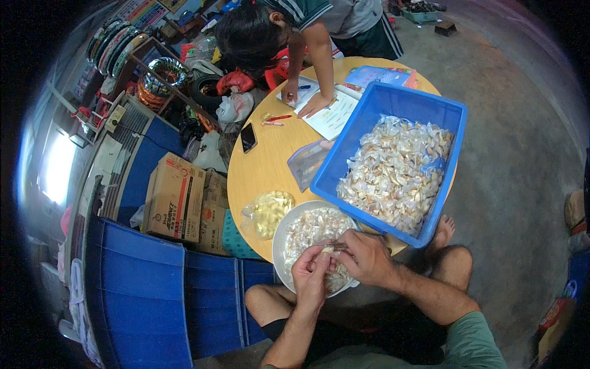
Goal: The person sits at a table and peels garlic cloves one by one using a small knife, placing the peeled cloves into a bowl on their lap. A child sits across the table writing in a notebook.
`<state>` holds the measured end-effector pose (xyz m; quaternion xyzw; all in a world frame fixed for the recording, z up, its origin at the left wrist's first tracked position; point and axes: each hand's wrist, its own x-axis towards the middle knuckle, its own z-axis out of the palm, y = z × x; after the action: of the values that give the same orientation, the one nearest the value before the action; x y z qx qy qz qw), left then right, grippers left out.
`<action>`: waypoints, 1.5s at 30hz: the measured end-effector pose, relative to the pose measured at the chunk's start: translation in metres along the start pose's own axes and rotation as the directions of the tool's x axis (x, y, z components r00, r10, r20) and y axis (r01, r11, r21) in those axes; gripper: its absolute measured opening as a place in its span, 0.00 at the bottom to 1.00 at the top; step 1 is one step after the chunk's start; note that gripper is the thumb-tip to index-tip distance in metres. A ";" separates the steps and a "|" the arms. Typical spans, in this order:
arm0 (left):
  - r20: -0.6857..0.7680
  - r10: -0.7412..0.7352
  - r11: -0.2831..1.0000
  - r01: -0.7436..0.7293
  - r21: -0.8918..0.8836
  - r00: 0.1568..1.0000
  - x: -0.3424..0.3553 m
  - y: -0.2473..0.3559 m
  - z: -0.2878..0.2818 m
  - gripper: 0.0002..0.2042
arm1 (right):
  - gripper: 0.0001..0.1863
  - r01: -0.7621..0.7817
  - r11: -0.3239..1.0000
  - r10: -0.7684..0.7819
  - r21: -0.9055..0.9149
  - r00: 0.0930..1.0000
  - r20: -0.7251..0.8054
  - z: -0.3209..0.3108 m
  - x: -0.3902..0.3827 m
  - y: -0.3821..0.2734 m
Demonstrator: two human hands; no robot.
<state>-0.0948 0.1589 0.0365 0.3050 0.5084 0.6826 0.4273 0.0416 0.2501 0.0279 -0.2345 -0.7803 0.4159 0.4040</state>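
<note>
My left hand point(310, 277) and my right hand point(364, 258) meet over a white bowl point(279, 237) of garlic cloves at the near edge of a round wooden table point(264, 166). Together the fingers pinch one pale garlic clove point(327, 249). A thin blade-like tool shows at my right fingertips, too small to make out clearly. Beyond the bowl stands a blue plastic crate point(369, 117) heaped with garlic cloves and papery skins. To the bowl's left lies a clear bag of peeled cloves point(270, 212).
Across the table another person leans over papers point(329, 114) with a pen. A phone point(248, 137), pencils point(273, 120) and a zip pouch point(305, 161) lie on the tabletop. Cardboard boxes point(178, 197) and blue panels point(147, 283) stand on the left. Concrete floor spreads to the right.
</note>
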 end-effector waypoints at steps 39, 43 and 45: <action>-0.058 -0.195 0.908 0.158 -0.389 0.979 0.017 0.001 -0.012 0.14 | 0.09 0.061 0.998 -0.063 0.022 0.992 0.106 -0.004 0.006 -0.005; -0.010 -0.218 0.911 0.200 -0.360 0.976 0.013 -0.004 -0.016 0.13 | 0.10 0.025 0.999 -0.026 -0.025 1.000 -0.012 0.000 0.009 0.000; -0.030 -0.228 0.912 0.203 -0.356 0.973 0.010 -0.007 -0.015 0.12 | 0.11 -0.012 0.997 0.016 -0.071 0.999 0.051 -0.003 0.009 -0.001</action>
<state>-0.1099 0.1619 0.0249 0.1419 0.4240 0.7213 0.5290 0.0390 0.2567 0.0335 -0.2434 -0.8029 0.3967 0.3724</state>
